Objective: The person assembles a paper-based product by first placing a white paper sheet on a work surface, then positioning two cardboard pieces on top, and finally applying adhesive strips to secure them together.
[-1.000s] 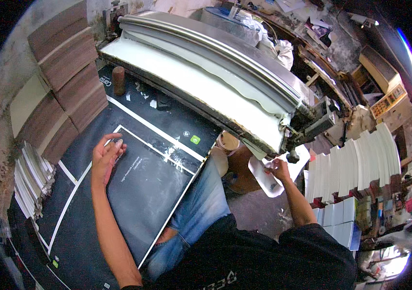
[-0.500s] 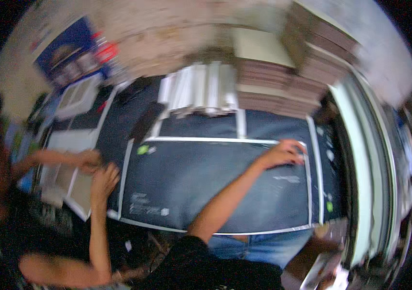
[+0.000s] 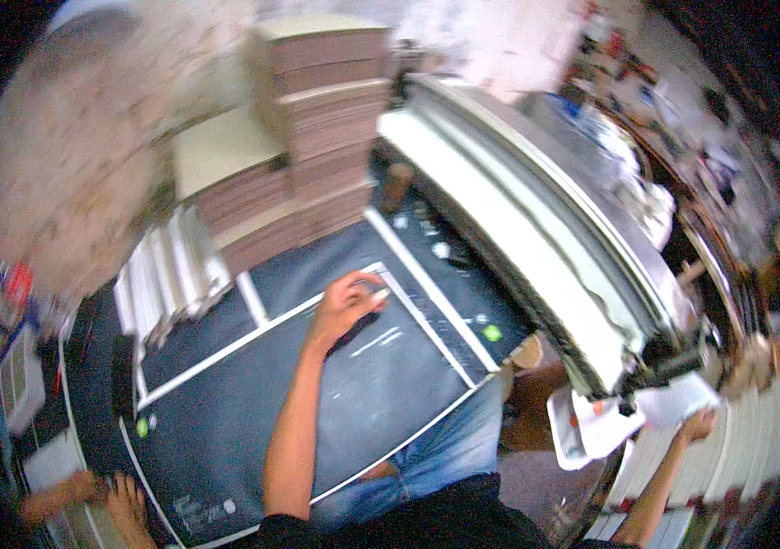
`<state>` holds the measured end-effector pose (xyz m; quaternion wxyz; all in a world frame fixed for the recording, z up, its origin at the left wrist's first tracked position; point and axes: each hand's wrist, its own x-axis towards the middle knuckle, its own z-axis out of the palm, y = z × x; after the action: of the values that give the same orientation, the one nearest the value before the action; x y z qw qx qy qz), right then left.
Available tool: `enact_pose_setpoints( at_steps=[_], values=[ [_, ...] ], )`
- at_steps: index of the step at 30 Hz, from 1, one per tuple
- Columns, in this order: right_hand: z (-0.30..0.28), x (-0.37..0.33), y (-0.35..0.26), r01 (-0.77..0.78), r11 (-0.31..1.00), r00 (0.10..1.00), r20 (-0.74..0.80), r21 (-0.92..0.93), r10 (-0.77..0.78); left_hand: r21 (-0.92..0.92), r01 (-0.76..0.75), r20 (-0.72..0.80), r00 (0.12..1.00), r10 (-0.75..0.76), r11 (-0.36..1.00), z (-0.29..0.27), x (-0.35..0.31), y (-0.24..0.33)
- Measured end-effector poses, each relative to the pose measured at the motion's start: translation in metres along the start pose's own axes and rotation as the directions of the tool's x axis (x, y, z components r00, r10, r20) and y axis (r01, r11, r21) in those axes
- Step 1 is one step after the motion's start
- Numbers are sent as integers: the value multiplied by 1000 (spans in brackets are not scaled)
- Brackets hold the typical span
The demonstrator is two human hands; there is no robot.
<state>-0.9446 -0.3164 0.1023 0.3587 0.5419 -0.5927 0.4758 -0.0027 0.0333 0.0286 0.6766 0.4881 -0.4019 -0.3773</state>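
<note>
My left hand (image 3: pixel 347 309) hovers over or rests on the black mat (image 3: pixel 253 439), near the far right corner of a white-taped rectangle. Its fingers are curled together, with a small pale spot at the tips; what they hold is too blurred to tell. Far out to the right, my right hand (image 3: pixel 699 425) closes on the edge of a white sheet (image 3: pixel 673 400). Beneath that arm are stacks of white paper (image 3: pixel 728 453). Beside the sheet a white plastic tray (image 3: pixel 582 430) holds small items.
Brown board stacks (image 3: pixel 331 119) and white folded strips (image 3: pixel 170 270) stand at the mat's far side. A long white-and-grey machine bar (image 3: pixel 518 238) slants along the right. Another person's hands (image 3: pixel 116 503) are at the lower left.
The view has swung right, bringing the paper stacks and tray into sight. My right hand has reached outward to the white sheet. My left hand stays by the same taped corner.
</note>
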Motion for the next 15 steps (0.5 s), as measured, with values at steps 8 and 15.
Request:
enact_pose_setpoints(
  at_steps=[8, 15],
  values=[
    [-140, 136, -261, -63, 905, 957, -230, 421, 174, 284, -409, 447, 857, 258, 867, 204, 15, 132],
    [-139, 165, -538, 349, 835, 932, -253, 426, -261, 398, -728, 439, 686, 580, 559, 357, 76, 198]
  ],
)
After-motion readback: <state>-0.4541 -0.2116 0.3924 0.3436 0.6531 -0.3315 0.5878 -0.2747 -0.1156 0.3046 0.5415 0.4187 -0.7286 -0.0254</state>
